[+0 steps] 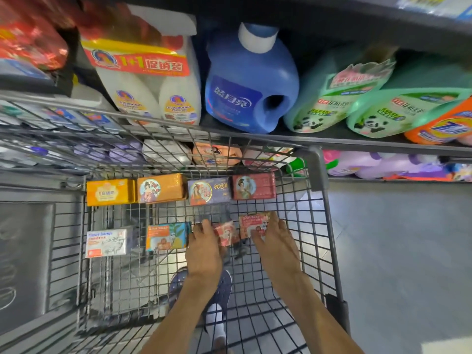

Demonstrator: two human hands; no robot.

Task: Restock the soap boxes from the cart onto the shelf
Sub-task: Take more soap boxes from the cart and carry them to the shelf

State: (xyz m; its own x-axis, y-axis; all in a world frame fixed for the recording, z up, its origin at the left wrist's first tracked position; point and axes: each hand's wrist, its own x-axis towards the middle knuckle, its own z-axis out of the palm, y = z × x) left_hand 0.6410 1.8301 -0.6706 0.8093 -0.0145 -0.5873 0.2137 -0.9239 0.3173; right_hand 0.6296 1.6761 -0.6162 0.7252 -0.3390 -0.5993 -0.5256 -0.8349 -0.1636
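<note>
Inside the wire cart (pixel 319 226), I see my left hand (pixel 204 247) gripping a tilted pink soap box (pixel 226 232) and my right hand (pixel 275 241) grasping a red-and-white soap box (pixel 251 223), both at the cart's near-right floor, six other boxes lying farther left and beyond.

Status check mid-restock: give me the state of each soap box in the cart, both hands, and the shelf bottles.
Left hand: grips small pink soap box, tilted.
Right hand: grips pink-and-white soap box.
Yellow box, orange box, purple box, red box: in a row on wire cart floor, untouched.
White box, orange-blue box: lying in cart.
Blue detergent jug: capped, on shelf.
</note>
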